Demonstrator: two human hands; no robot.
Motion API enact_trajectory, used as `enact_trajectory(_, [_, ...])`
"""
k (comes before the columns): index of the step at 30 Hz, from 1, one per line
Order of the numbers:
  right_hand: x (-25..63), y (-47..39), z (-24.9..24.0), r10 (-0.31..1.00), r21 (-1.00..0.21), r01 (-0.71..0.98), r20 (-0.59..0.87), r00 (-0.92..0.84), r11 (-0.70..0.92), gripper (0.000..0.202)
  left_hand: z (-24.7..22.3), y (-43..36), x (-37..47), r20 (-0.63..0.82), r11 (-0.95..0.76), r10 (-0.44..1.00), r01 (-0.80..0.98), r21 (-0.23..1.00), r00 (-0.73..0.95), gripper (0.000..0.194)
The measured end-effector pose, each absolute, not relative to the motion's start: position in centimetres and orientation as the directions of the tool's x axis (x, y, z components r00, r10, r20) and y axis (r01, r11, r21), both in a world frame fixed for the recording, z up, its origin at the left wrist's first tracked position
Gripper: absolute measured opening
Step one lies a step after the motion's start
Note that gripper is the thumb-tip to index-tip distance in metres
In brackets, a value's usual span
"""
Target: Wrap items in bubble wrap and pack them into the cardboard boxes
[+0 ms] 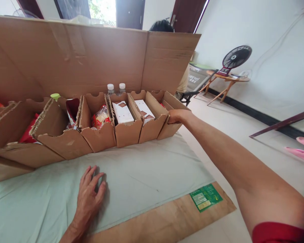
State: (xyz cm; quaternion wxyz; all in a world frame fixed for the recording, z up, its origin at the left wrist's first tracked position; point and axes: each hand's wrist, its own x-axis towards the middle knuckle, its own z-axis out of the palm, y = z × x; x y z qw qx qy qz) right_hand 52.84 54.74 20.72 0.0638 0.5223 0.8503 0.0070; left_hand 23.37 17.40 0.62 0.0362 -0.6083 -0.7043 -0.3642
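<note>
My right hand (176, 116) reaches over the front edge of the rightmost cardboard box (170, 131). Its fingers are hidden inside, and whether they hold anything does not show. A bit of red packaging (162, 105) peeks out of that box. My left hand (91, 189) lies on the pale green cloth (142, 175), fingers spread and holding nothing. In the row of open boxes to the left stand a white carton (123, 113), a second white carton (144, 110), a clear and red snack bag (100, 118) and a red packet (29, 130).
A tall cardboard panel (96, 57) stands behind the boxes, with two white-capped bottles (110, 88) before it. A person's head (162, 26) shows above the panel. The wooden board (167, 219) bears a green label (206, 196). On a small table (229, 78) sits a fan (236, 57).
</note>
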Motion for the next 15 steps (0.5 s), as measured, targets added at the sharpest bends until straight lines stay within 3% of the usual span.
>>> enact_trajectory(8, [52.4, 53.4, 21.3, 0.903, 0.175, 0.892, -0.187, -0.386, 0.417, 0.048, 0.8, 17.6, 23.5, 0.502, -0.014, 0.817, 0.861, 0.509, -0.284, 0.026])
enact_trajectory(15, [52.1, 53.5, 21.5, 0.898, 0.161, 0.888, -0.175, -0.404, 0.431, 0.047, 0.4, 17.6, 23.3, 0.513, -0.035, 0.814, 0.858, 0.512, -0.273, 0.026])
